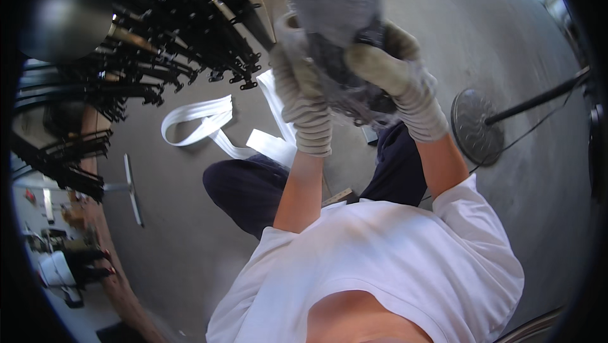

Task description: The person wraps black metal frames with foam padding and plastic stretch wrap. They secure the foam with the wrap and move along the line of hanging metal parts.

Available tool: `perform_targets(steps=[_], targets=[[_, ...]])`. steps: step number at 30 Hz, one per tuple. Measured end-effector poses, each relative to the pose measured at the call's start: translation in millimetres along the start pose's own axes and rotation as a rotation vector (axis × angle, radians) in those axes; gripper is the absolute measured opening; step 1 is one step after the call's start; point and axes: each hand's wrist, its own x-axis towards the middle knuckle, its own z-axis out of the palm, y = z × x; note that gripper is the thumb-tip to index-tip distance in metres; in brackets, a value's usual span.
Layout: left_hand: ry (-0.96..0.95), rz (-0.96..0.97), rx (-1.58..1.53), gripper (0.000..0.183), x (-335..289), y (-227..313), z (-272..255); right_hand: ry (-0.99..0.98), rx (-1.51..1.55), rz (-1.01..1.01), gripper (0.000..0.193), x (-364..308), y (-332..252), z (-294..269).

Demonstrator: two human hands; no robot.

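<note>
Both my hands wear pale knitted work gloves and are raised in front of me at the top of the view. My left hand (292, 80) is closed round a roll of clear plastic film (290, 23), whose open core end shows above the fingers. Beside it stands a long bundle wrapped in clear film (335, 1), greyish above and with black parts at its lower end. My right hand (383, 67) grips the bundle's right side near that end, thumb across the front. Loose, crumpled film hangs at the bottom. What exactly lies inside the wrapping I cannot make out.
Many black metal parts (183, 32) hang in rows at the upper left. A white strip (206, 124) lies looped on the grey floor. To the right are a pole on a round base (478, 127) and a cable. Another person (60, 267) is at the far left.
</note>
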Motion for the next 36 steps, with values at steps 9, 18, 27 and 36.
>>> perform_targets(steps=[9,18,27,36], targets=[[-0.56,0.07,0.201,0.048,22,-90,-22,0.125,0.001,0.011,0.075,-2,18,-16],[-0.62,0.17,0.452,0.054,54,-47,8,0.111,0.215,-0.049,0.064,12,26,-36],[-0.58,0.333,1.227,0.048,63,-31,19,-0.105,0.672,0.037,0.058,29,59,-94],[-0.456,0.251,0.376,0.061,4,-7,-20,-0.194,0.063,0.055,0.05,23,36,-28]])
